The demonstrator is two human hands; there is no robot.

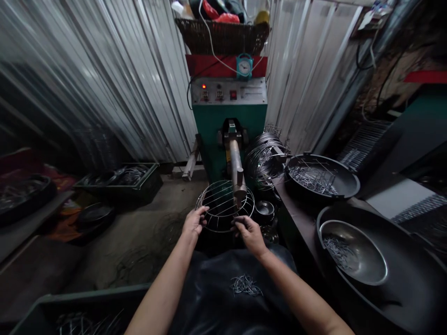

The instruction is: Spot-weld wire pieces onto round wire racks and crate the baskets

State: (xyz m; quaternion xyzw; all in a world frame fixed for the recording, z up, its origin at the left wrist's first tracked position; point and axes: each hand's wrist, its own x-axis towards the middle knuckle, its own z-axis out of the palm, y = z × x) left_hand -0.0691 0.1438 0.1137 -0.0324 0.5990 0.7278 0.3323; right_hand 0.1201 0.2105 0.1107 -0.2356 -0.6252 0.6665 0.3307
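Left hand (194, 223) pinches round wire rack (223, 217) at its 8 o'clock rim; right hand (248, 232) near 5 o'clock, fingertips pinched, maybe on a small wire. Rack sits below machine arm (236, 163).

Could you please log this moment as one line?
Left hand: pinching round silver wire rack; Right hand: fingers at its near rim; Green box-shaped machine: cylindrical metal arm over rack; Black lap cover: loose grey wire pieces

Teal clock (244, 68) below wicker basket (237, 38); seemingly red plastic (227, 17) inside; corrugated wall (146, 70) behind.
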